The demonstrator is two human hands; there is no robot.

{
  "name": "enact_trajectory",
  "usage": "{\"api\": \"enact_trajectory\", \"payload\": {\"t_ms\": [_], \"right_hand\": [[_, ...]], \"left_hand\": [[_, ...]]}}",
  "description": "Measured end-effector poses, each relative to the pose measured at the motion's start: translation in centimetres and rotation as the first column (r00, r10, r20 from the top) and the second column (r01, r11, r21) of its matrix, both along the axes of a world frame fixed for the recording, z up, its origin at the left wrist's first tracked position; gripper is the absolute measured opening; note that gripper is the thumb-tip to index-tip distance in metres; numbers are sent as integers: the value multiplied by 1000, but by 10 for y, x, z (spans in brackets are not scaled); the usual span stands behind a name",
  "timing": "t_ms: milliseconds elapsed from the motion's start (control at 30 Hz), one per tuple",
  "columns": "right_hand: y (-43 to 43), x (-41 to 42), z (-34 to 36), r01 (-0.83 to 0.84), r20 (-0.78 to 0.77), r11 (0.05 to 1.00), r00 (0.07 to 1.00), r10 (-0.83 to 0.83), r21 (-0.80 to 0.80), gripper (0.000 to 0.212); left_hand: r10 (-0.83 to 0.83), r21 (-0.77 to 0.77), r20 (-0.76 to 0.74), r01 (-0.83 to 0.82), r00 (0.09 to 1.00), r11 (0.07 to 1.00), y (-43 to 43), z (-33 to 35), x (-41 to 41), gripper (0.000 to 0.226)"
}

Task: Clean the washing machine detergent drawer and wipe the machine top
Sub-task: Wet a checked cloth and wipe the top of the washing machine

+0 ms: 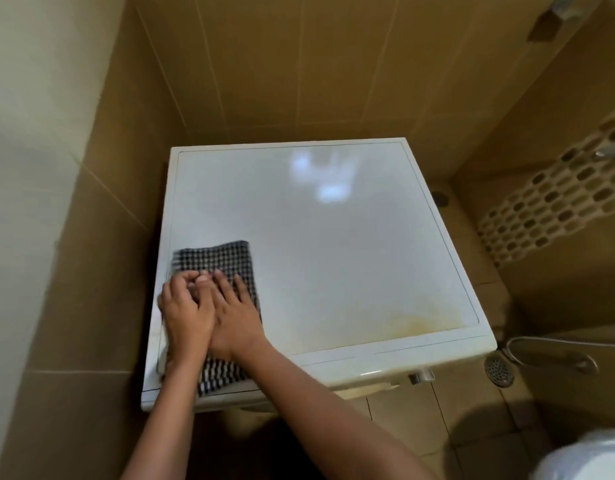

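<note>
As the washing machine top (pixel 334 244) spreads before us, our checked cloth (pixel 226 259) lies on its near left part. We press it with both hands touching: right hand (pixel 235 320) flat, left hand (pixel 185 318) bent, pinching or not we cannot tell.

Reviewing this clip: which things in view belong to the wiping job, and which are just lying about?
In use: left hand, right hand, checked cloth, washing machine top, yellowish stain near its front right corner.
Lying about: floor drain, bucket beside the machine.
</note>
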State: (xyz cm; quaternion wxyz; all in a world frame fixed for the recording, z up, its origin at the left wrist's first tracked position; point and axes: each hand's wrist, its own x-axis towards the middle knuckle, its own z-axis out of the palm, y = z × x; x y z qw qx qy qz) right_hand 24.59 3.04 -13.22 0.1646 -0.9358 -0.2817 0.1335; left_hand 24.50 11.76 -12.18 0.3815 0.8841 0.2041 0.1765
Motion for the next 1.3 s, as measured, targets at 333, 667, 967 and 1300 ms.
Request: {"api": "enact_trajectory", "payload": {"t_ms": [333,667,967,1300], "right_hand": [[-61,161,1,256,42,966,966,-255,-26,67],[-294,241,-3,748,145,653,663,-734,-119,68],[-256,323,-3,825,124,545,563,-817,-149,69],[-16,329,0,402,102,913,913,-394,-70,66]], "left_hand": [[-139,57,-36,141,990,988,-2,-4,39,25],[-65,127,-48,71,997,989,-2,-17,68,20],[-34,118,35,30,999,993,-1,-8,97,17],[62,35,-16,-61,998,997,28,-8,90,19]]}}
